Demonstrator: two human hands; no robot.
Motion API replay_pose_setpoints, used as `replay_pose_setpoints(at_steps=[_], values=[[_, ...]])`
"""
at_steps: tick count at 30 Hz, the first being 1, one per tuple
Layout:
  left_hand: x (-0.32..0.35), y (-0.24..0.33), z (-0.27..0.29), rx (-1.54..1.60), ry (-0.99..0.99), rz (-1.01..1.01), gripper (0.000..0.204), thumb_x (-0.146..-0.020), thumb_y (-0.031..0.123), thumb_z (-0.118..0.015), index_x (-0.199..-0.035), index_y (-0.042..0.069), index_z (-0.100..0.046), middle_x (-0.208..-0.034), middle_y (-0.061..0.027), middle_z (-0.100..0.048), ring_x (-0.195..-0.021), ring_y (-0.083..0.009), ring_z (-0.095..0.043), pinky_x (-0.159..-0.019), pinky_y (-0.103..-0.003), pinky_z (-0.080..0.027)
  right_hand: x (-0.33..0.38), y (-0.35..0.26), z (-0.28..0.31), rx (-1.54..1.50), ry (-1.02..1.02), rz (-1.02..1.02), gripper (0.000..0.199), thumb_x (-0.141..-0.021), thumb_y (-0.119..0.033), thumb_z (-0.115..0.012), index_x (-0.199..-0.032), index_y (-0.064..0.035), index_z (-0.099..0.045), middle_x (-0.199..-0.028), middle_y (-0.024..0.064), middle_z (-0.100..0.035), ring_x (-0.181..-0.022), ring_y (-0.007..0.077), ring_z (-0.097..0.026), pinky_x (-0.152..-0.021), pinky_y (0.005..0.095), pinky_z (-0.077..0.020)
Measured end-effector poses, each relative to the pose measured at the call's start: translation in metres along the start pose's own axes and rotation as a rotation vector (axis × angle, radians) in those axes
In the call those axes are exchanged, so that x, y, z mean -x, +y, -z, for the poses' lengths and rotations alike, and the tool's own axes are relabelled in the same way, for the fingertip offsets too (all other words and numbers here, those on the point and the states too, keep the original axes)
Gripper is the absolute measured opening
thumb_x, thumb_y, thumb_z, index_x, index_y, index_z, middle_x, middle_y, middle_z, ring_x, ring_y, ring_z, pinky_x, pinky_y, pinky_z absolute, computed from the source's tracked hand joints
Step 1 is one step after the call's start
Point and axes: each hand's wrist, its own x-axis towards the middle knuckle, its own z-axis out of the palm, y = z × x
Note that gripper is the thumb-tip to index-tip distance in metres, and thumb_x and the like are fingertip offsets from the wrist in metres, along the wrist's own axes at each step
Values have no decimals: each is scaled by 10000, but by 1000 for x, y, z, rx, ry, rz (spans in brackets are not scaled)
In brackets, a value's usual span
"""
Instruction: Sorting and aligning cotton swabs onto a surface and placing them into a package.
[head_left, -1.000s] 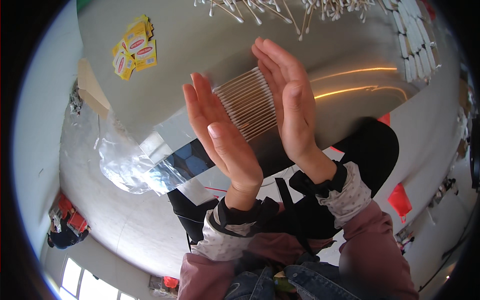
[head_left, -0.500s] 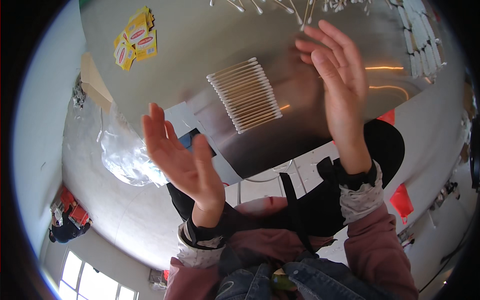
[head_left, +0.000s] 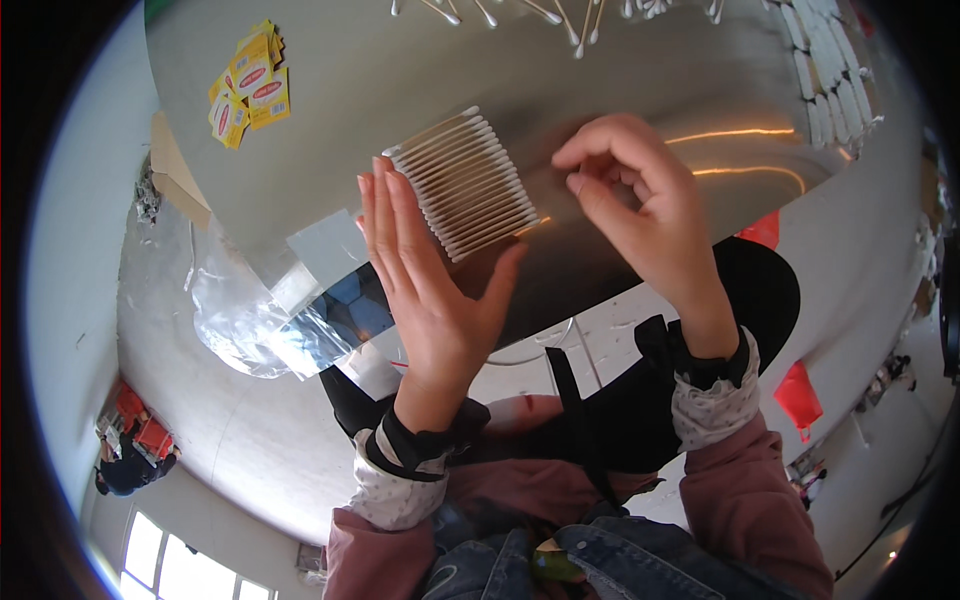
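Observation:
A flat row of cotton swabs [head_left: 462, 185] lies side by side on the shiny metal tabletop. Along its left edge my left hand [head_left: 425, 290] is held with fingers stretched out, the thumb apart near the row's lower corner. Whether the fingers touch the swab tips I cannot tell. My right hand [head_left: 640, 205] hovers to the right of the row, fingers loosely bent, with a small gap between forefinger and thumb and nothing visible in it.
Yellow printed cards [head_left: 250, 88] lie piled at the far left. Loose cotton swabs [head_left: 575, 25] are scattered along the far edge, and white bundles [head_left: 832, 75] are stacked at the far right. Clear plastic bags [head_left: 245, 320] hang by the table's left edge.
My left hand has moved right and up to the left side of the swab row. My right hand has come down, and its fingers have curled inward.

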Motion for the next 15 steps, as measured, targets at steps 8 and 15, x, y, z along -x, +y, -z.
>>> replay_pose_setpoints(at_steps=[8,15], values=[[-1,4,-9,-350,-242,27,1054,-849,677,-604,-1541,-53,-290,-1617,-266,-250,-1520,-412,-207,-1208,-551,-161,7,2,6,318,-198,160,196,-766,79,-687,-892,-67,-724,-925,31,-590,-790,164,-603,-658,278,-485],[1,3,-11,-418,-230,9,1062,-853,725,-536,-1525,-68,-316,-1604,-246,-294,-1515,-376,-244,-1213,-539,-159,7,3,1,345,-216,179,212,-765,88,-689,-902,-69,-728,-921,35,-584,-788,172,-610,-665,290,-498]])
